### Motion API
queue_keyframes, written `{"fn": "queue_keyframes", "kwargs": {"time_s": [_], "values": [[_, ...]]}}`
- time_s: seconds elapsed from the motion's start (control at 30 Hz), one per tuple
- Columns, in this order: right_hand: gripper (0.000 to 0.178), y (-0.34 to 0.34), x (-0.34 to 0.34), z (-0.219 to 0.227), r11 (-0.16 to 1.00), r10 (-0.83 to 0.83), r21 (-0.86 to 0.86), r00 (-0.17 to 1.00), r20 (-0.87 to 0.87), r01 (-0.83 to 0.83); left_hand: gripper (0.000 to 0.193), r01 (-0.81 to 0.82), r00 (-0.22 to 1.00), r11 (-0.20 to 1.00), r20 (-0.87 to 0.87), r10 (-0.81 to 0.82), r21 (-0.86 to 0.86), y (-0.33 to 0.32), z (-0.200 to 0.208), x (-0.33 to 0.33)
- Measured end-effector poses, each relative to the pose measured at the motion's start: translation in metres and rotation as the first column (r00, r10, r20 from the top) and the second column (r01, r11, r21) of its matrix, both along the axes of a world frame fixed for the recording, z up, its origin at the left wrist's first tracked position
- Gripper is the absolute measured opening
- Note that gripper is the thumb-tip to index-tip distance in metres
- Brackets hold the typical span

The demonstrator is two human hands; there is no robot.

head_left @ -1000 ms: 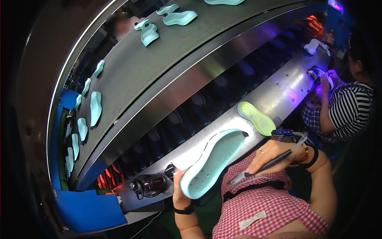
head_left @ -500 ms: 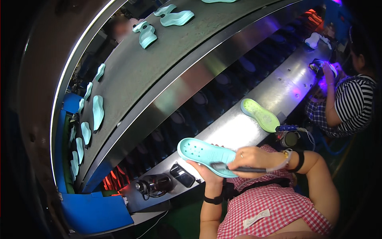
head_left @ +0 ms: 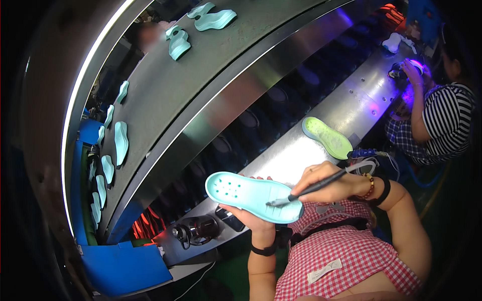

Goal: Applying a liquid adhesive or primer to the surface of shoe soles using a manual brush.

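Teal shoe sole point(head_left: 253, 196) sits cupped from below in left hand point(head_left: 246, 214), held above the steel bench edge point(head_left: 321, 120), long axis running left-right, holed end pointing left. Right hand point(head_left: 329, 183) grips a dark brush pen point(head_left: 314, 188), tip touching the sole's right end. Right hand is nearer that end. Green sole point(head_left: 326, 137) lies on bench, well apart.

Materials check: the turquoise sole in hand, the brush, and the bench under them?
Turquoise sole: looks like moulded foam or soft rubber, matte, with small dimples near one end; can't tell which.
Brush in the right hand: dark slim handle, probably plastic; pale tip.
Bench: brushed metal, likely stainless steel, streaky glare.
Left hand cradles the sole from beneath.
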State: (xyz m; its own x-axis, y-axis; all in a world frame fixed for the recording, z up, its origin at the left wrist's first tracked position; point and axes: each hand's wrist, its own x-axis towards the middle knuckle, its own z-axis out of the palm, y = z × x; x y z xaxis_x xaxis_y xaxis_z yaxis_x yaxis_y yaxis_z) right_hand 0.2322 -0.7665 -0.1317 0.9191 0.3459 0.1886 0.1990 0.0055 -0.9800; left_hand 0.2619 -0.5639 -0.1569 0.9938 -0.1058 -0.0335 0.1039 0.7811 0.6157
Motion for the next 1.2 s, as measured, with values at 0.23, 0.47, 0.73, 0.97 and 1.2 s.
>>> {"fn": "queue_keyframes", "kwargs": {"time_s": [0.23,0.47,0.73,0.97,1.2], "values": [[0.020,-0.009,0.003,-0.024,0.899,0.294,0.346,0.956,-0.018,-0.270,0.079,-0.039,0.996,0.997,0.086,0.033,0.069,0.001,0.014,0.003],[0.016,0.009,0.000,-0.034,0.775,0.311,0.632,0.888,-0.339,-0.030,0.069,-0.173,0.983,0.973,0.092,0.160,0.153,-0.016,0.043,-0.002],[0.018,0.007,-0.007,-0.012,0.916,0.188,0.389,0.959,-0.213,-0.093,0.054,0.014,0.998,0.996,-0.067,-0.008,0.089,-0.017,0.017,-0.018],[0.019,0.002,0.003,0.003,0.960,0.210,0.169,0.974,0.089,-0.223,0.053,0.133,0.991,0.984,0.027,-0.130,-0.122,-0.011,0.005,-0.010],[0.019,-0.012,0.013,-0.001,0.962,0.270,0.023,0.959,0.085,-0.272,0.055,0.160,0.987,0.987,0.011,-0.160,0.034,-0.002,0.003,-0.005]]}}
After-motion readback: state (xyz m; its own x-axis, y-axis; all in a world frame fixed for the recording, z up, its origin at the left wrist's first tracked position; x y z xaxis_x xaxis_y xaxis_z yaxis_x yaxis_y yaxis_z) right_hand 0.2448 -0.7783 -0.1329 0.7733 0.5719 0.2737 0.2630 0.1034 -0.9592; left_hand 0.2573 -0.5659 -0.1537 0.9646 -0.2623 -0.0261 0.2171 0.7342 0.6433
